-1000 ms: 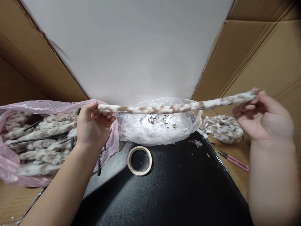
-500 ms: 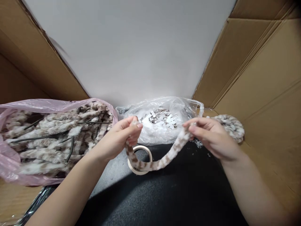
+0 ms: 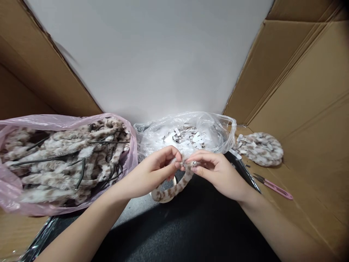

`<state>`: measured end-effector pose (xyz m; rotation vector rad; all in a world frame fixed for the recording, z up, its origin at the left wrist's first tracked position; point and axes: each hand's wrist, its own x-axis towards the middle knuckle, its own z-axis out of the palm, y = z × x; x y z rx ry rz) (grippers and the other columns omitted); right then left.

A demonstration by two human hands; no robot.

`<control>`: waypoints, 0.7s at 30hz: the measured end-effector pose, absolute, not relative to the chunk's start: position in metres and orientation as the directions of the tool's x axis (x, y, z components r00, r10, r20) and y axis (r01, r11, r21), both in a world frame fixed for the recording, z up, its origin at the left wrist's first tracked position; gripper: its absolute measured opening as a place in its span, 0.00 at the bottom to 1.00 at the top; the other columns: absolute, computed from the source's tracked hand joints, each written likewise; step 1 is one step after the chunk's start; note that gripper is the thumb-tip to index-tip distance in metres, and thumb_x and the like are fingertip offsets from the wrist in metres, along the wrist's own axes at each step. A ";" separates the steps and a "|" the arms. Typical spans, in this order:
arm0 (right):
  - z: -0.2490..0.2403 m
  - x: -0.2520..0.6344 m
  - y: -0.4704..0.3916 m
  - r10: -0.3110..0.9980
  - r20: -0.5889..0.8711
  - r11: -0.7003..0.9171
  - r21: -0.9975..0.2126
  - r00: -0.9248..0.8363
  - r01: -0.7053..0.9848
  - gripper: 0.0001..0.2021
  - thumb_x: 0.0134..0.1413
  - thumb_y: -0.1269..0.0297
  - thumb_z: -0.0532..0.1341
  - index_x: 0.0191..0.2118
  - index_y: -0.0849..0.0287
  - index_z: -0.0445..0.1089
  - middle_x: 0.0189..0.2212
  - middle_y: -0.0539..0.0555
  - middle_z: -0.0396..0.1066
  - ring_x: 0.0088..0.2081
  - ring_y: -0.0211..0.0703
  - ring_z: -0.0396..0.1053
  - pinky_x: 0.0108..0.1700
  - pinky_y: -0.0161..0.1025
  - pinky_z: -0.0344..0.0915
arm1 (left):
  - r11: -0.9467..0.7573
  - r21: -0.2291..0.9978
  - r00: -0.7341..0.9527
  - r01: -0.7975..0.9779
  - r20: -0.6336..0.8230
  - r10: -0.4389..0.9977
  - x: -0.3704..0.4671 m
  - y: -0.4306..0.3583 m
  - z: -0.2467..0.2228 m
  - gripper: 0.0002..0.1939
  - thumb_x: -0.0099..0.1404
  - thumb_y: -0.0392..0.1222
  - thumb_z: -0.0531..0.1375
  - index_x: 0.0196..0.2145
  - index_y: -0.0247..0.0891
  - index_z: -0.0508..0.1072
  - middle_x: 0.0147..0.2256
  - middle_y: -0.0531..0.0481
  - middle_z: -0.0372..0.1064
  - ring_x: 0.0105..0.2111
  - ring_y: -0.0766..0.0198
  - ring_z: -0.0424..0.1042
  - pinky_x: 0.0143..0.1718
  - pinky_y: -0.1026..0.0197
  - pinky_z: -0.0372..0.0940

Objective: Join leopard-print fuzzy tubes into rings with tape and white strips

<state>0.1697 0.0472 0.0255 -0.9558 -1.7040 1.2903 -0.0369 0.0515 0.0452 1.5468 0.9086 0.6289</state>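
Note:
A fluffy white-and-brown fur strip (image 3: 177, 190) hangs in a loop between my hands, its two ends brought together. My left hand (image 3: 159, 169) pinches one end between thumb and fingers. The other end is pinched by my right hand (image 3: 211, 169), and a small whitish tip shows at its fingertips. Exactly how the ends meet is hidden by the fingers. Behind the loop, a roll of masking tape (image 3: 167, 186) lies on the black surface (image 3: 174, 233), partly covered by the strip.
At left, a pink plastic bag (image 3: 133, 145) holds many furry strips (image 3: 62, 145) with dark wires. A clear plastic bag (image 3: 218, 125) with white paper pieces (image 3: 185, 136) stands behind my hands. At right are a furry coil (image 3: 261, 149), pink thread snips (image 3: 275, 188) and cardboard walls (image 3: 305, 83).
Both hands have moved inward, bringing the strip's ends together and closing its U-shape into a loop. The thread snips at right, formerly behind my right hand, now show.

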 end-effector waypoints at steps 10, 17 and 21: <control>0.021 0.163 0.042 0.947 0.163 0.192 -0.978 -0.277 0.079 0.14 0.42 0.71 0.71 0.30 0.57 0.64 0.28 0.46 0.70 0.34 0.38 0.72 0.37 0.35 0.70 | -0.115 0.948 0.545 0.298 -0.070 0.836 -0.033 0.047 0.042 0.07 0.71 0.46 0.52 0.39 0.41 0.61 0.28 0.57 0.61 0.25 0.70 0.57 0.25 0.69 0.55; 0.021 0.164 0.040 0.930 0.216 0.265 -0.955 -0.299 0.132 0.13 0.44 0.71 0.70 0.28 0.57 0.64 0.26 0.45 0.69 0.32 0.36 0.70 0.37 0.34 0.66 | -0.220 0.910 0.580 0.351 -0.027 0.814 -0.035 0.044 0.041 0.09 0.68 0.48 0.57 0.40 0.40 0.65 0.27 0.58 0.59 0.24 0.71 0.56 0.24 0.68 0.53; 0.021 0.164 0.040 0.932 0.215 0.272 -0.948 -0.292 0.168 0.11 0.43 0.76 0.67 0.27 0.58 0.64 0.26 0.45 0.68 0.31 0.36 0.69 0.37 0.35 0.65 | -0.271 0.875 0.575 0.401 -0.010 0.818 -0.033 0.044 0.042 0.12 0.66 0.51 0.59 0.37 0.39 0.68 0.24 0.59 0.57 0.23 0.72 0.54 0.22 0.69 0.52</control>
